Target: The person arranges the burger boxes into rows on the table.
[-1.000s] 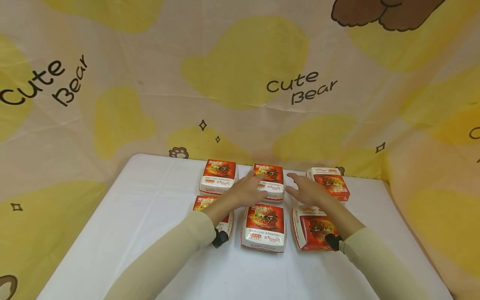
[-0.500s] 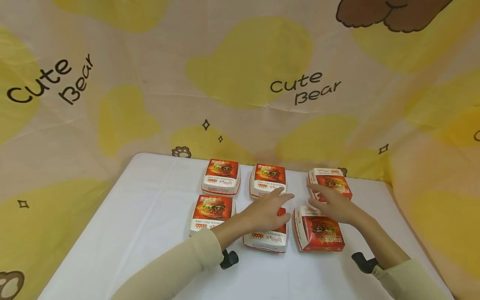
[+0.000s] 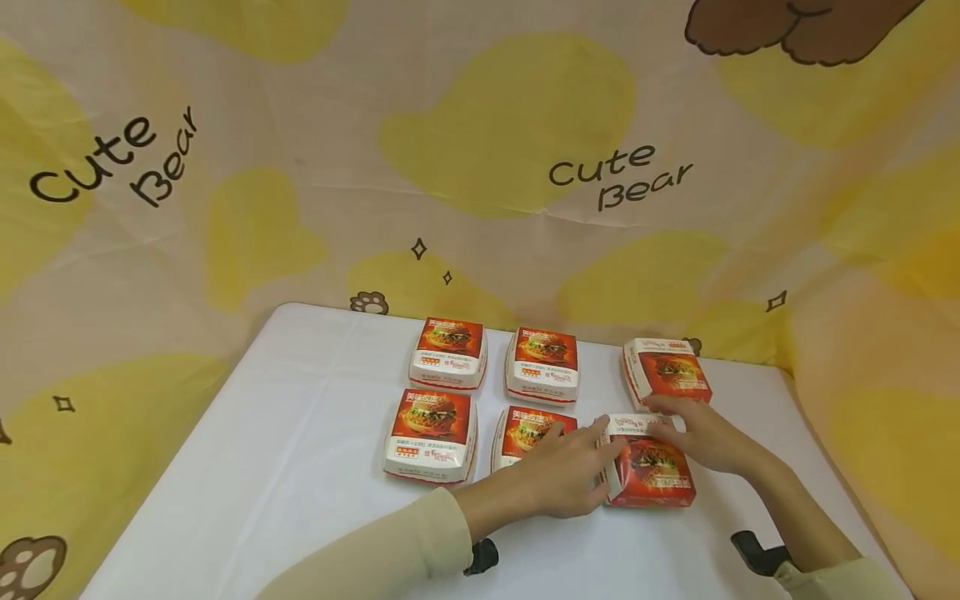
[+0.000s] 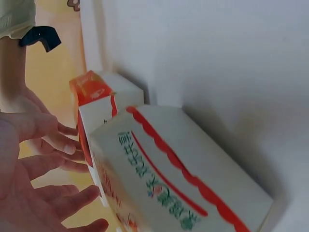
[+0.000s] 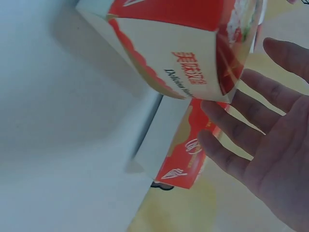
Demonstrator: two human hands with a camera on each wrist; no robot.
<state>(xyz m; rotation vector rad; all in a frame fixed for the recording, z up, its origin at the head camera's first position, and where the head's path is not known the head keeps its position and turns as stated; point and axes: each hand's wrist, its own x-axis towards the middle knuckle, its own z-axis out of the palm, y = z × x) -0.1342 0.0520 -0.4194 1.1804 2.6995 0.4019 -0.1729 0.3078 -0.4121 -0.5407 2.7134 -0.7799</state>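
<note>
A red and white burger box point(image 3: 651, 475) lies at the front right of the group, with one hand at each side of it. My left hand point(image 3: 568, 473) spreads its fingers at the box's left side and partly covers the front middle burger box point(image 3: 521, 432). My right hand point(image 3: 708, 437) reaches over the right edge, fingers loosely bent. Whether either hand touches the box, I cannot tell. In the left wrist view, my left hand point(image 4: 38, 181) hovers beside a white box side point(image 4: 178, 169). The right wrist view has my right hand point(image 5: 275, 130) near a box corner point(image 5: 193, 58).
Several more burger boxes sit in two rows: front left point(image 3: 429, 433), rear left point(image 3: 447, 354), rear middle point(image 3: 542, 365) and rear right point(image 3: 667, 371). They stand on a white table point(image 3: 247, 467). A patterned cloth point(image 3: 465, 167) hangs behind.
Both hands have moved right and toward the front, from around the rear middle box to the front right box. The boxes keep their places; the view has shifted slightly.
</note>
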